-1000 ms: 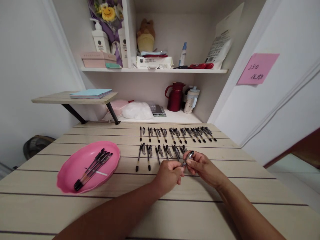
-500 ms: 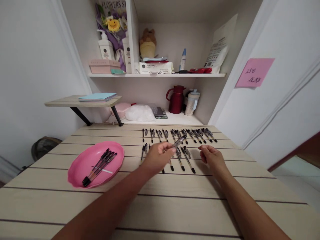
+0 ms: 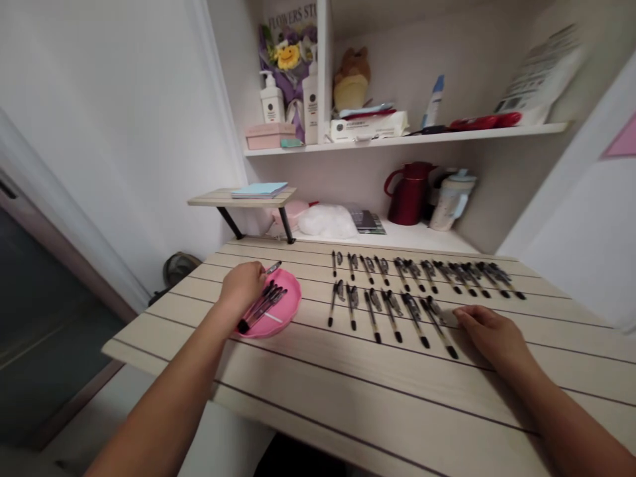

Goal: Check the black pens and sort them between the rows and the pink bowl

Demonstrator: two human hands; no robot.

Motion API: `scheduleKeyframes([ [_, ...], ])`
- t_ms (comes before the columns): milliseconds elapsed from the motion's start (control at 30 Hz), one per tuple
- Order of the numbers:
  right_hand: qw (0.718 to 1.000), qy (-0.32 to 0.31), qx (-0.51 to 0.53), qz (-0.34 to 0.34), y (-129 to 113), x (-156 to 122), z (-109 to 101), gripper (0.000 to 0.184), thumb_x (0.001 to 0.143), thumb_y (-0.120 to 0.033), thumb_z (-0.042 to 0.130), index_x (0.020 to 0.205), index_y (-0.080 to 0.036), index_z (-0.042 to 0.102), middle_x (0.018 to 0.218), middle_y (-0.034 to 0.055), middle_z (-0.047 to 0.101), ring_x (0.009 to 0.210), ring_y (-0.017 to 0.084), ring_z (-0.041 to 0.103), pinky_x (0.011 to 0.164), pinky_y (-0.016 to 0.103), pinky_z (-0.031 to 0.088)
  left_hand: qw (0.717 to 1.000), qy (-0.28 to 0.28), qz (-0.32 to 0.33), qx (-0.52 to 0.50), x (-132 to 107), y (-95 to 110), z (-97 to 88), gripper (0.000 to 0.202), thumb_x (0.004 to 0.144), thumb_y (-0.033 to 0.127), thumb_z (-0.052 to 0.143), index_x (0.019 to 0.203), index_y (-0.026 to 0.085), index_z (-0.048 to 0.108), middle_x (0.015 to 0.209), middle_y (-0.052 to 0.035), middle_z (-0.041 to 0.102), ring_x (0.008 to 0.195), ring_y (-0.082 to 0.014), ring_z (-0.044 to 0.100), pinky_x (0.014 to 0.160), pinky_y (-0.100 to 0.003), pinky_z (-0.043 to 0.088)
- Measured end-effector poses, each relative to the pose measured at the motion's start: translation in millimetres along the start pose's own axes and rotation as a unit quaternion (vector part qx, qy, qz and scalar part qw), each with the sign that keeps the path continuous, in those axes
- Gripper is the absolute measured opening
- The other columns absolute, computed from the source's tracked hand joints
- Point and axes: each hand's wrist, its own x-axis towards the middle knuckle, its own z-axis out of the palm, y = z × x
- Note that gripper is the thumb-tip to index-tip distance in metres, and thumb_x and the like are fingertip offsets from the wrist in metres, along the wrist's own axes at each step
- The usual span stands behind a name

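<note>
Light soft, diffuse, moderate; source out of view. Shelf compartment point(image 3: 402, 50) greyer than table point(image 3: 348, 397); lower left corner darkest. Faint, soft-edged shadow below right hand point(image 3: 491, 331). Slight overall blur: pens point(image 3: 417, 323) soft, bag point(image 3: 541, 79) lettering smeared, unreadable. Wide-angle stretch toward edges; uprights lean.

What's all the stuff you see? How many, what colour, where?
Table: one, pale striped wood, below shelf
Tray: one, pink, on table
Pens: many, black and clear, in tray and two rows
Caps: many, dark, beside rowed pens
Jug: one, red, under shelf
Cup: one, cream and blue, beside jug
Books: stack, blue top, small stand
Toy: one, brown and yellow, shelf
Bottles: three, white, one blue-capped, shelf
Box: one, pink, shelf
Flowers: bunch, purple and yellow, shelf
Left hand: one, bare, over tray, holding pen
Right hand: one, bare, by front row
</note>
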Motion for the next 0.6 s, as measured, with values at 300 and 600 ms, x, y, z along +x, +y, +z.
scheduleKeyframes([
  [300,0.999,-0.04,-0.034,0.0,-0.8,0.8,0.2,0.024,0.068,-0.044,0.05,0.068,-0.024,0.062,0.064,0.0053,0.066,0.065,0.027,0.059,0.059,0.036,0.041,0.996,-0.065,-0.052,0.026,-1.5,-14.0,40.1,0.026,0.079,0.028,0.042,0.088,0.016,0.063,0.09,-0.0149,0.067,0.08,-0.0244,0.062,0.063,-0.029,0.04],
  [600,0.994,-0.062,-0.084,0.011,-24.7,-7.3,-9.6,0.032,0.072,-0.046,0.044,0.063,-0.02,0.06,0.057,0.0051,0.063,0.057,0.02,0.055,0.054,0.029,0.036,0.992,0.077,0.066,-0.071,-17.7,23.8,21.5,0.03,0.083,0.034,0.039,0.095,0.017,0.061,0.098,-0.0107,0.062,0.087,-0.0221,0.057,0.07,-0.03,0.041],
])
